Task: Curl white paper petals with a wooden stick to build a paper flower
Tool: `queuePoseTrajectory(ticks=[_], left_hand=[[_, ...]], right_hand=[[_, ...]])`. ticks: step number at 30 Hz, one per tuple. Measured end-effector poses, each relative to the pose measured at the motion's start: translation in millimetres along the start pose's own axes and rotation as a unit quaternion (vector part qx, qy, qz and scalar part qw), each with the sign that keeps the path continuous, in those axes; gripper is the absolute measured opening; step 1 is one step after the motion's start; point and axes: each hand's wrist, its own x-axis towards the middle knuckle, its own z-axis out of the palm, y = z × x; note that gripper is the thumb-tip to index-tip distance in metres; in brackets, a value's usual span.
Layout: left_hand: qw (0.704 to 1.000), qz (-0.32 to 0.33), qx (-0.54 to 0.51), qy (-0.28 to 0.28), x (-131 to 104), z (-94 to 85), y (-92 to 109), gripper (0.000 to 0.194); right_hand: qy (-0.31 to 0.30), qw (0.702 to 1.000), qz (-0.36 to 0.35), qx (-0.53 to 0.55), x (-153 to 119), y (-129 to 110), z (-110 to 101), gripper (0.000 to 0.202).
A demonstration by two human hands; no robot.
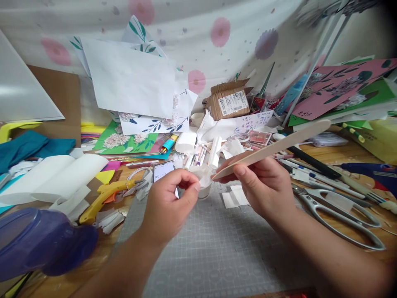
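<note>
My left hand (173, 200) pinches a small piece of thin white paper (204, 180) between thumb and fingertips. In my right hand (266, 186) is a flat wooden craft stick (279, 145), held at a slant with its lower end close to the paper. Whether the stick touches the paper I cannot tell. Just beyond and below the fingertips stands a small whitish cup (204, 192), partly hidden by my left hand. Several small white paper squares (235, 196) lie on the grey cutting mat (207, 248) beside my right hand.
Scissors (338, 215) lie at the right, near pens and a brush. A yellow glue gun (107, 198) and a dark blue object (46, 240) are at the left. A phone (163, 170), a cardboard box (229, 101) and flower-decorated papers (133, 140) stand or lie behind.
</note>
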Motion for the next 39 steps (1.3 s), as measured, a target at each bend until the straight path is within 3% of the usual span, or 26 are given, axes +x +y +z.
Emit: queuePoseTrajectory(ticks=[5, 12, 17, 21, 25, 35, 39], left_hand=[[0.997, 0.026, 0.047, 0.053, 13, -7.9, -8, 0.008], [0.980, 0.048, 0.177, 0.082, 24, -18.6, -12, 0.008], [0.939, 0.136, 0.276, 0.154, 29, -23.4, -18, 0.012], [0.893, 0.257, 0.352, 0.115, 29, -18.7, -23, 0.014], [0.876, 0.295, 0.374, 0.074, 28, -12.9, -28, 0.016], [0.920, 0.255, 0.298, 0.016, 28, -11.5, -27, 0.017], [0.923, 0.255, 0.289, -0.002, 28, -10.2, -27, 0.018]], right_hand=[[0.046, 0.998, 0.035, -0.034, 6, 7, -4, 0.012], [0.076, 0.991, 0.073, -0.084, 11, 15, -6, 0.019], [0.081, 0.987, 0.106, -0.087, 14, 19, -6, 0.023], [0.054, 0.985, 0.108, -0.122, 13, 25, -1, 0.022], [0.005, 0.974, 0.079, -0.213, 10, 31, 2, 0.020], [-0.002, 0.955, 0.014, -0.295, 12, 28, 0, 0.016], [0.003, 0.954, -0.038, -0.299, 14, 28, 1, 0.016]])
